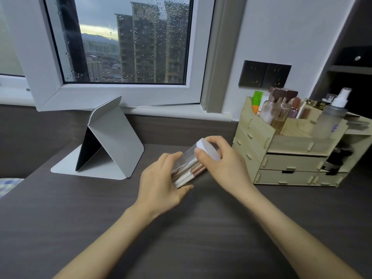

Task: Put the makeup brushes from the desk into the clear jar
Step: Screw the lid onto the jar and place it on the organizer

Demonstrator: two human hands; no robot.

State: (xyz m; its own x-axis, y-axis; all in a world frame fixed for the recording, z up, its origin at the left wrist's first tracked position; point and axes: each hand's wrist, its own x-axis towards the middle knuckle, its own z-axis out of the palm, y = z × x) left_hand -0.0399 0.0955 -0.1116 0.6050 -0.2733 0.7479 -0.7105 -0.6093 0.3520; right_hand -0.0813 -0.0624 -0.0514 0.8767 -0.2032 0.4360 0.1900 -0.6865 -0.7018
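The clear jar [188,158] is held tilted above the dark desk [181,228], its mouth pointing up and to the right. Several makeup brushes [188,174] with white and rose-gold handles lie inside it. My left hand [161,186] wraps around the jar's lower end. My right hand [225,164] grips the white round lid [208,148] sitting on the jar's mouth, thumb on the lid's near edge. I cannot tell whether the lid is fully seated.
A folded grey tablet stand [108,141] sits at the left back. A wooden organiser [291,150] with drawers, bottles and a spray bottle [334,115] stands at the right. An open window frame [120,93] juts in behind.
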